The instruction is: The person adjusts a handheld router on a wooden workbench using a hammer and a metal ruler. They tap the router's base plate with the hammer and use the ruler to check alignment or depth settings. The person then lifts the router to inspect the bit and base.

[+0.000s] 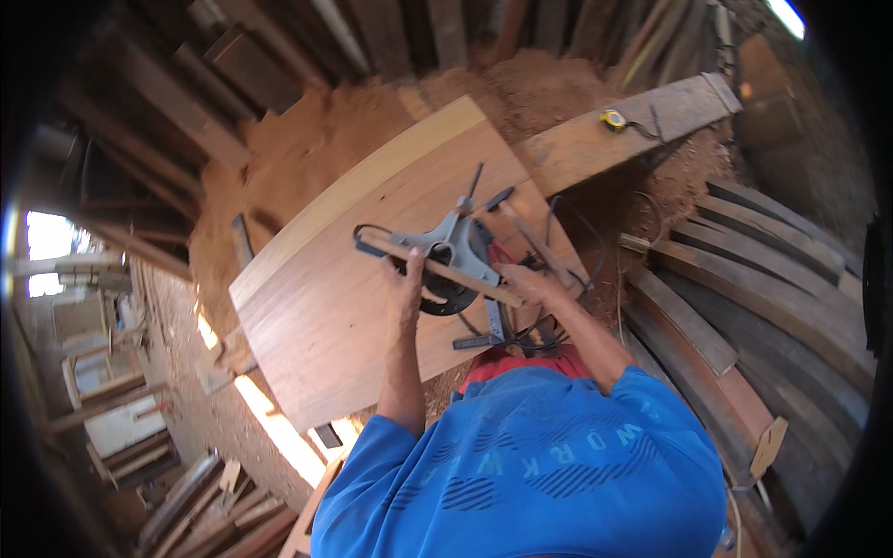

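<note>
Blue shirt (558,456) nearest; left hand (404,288) pinches the wooden strip (468,278), right hand (526,283)'s grip I can't tell; I'd steady it against the grey tool (445,230).

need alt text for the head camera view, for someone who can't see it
The person's left hand holds a narrow wooden strip across a grey-and-black tool, with the right hand at the tool's right side, over a large wooden panel. A yellow tape measure lies on a plank beyond; curved timbers lie stacked to the right.
</note>
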Action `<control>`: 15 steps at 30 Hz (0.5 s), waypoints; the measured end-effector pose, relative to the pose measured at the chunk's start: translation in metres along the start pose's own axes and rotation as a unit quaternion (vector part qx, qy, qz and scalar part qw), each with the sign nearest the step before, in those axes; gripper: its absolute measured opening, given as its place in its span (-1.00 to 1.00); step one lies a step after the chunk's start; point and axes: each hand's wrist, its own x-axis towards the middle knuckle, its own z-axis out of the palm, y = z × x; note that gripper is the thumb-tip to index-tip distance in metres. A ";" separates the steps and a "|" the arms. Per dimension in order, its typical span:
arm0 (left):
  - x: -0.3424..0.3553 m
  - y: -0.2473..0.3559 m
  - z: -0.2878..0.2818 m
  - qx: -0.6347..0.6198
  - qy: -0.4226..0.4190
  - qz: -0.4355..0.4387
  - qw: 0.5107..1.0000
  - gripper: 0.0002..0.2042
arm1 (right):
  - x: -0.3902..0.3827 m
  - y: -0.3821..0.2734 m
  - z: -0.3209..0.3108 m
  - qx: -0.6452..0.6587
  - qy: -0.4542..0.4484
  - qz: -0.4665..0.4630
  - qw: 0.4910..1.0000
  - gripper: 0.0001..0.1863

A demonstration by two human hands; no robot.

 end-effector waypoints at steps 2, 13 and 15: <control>-0.007 0.004 -0.016 -0.106 -0.086 -0.005 0.991 -0.41 | -0.003 0.002 0.006 -0.075 0.006 -0.043 0.996 -0.56; -0.117 -0.119 -0.212 0.114 -0.449 -0.346 0.816 -0.68 | 0.008 0.025 0.060 -0.125 0.203 -0.164 0.957 -0.59; -0.132 -0.115 -0.223 0.059 -0.448 -0.325 0.831 -0.70 | -0.004 0.017 0.068 -0.139 0.225 -0.191 0.945 -0.57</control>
